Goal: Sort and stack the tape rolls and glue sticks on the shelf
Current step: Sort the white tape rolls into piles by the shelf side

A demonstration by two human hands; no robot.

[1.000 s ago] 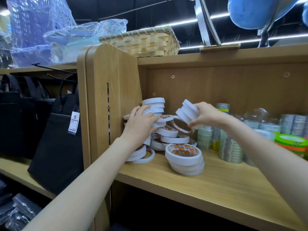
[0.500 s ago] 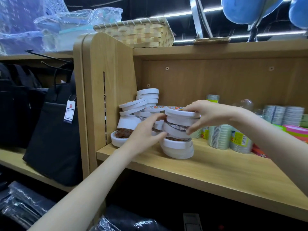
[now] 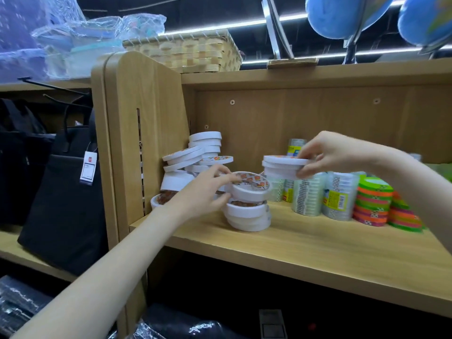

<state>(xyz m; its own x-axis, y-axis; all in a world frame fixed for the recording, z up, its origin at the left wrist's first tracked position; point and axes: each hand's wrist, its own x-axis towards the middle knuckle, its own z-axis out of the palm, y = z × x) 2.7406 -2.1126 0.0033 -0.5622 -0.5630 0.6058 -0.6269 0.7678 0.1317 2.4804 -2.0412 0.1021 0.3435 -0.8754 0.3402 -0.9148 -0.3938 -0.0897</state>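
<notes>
Lifted clear now: the right hand (image 3: 327, 155) has raised its small stack of white rolls (image 3: 283, 166) off the front pile, where half a second ago they sat on it. Its fingers pinch that stack by the right edge, holding it in the air above the clear tape rolls (image 3: 308, 196) toward the back of the shelf (image 3: 318, 250). The left hand (image 3: 203, 192) has slid forward and grips the top roll (image 3: 249, 188) of the front pile (image 3: 248, 216), thumb below, fingers over its printed face; that roll sits tilted. The pile stands near the shelf's front edge, left of centre. Behind it, a jumbled heap of white rolls (image 3: 195, 157) leans into the back left corner against the side panel (image 3: 146, 133). Green and orange tape stacks (image 3: 374, 206) stand to the right, just beside the clear rolls. A woven basket (image 3: 188, 51) rests on top of the unit.
</notes>
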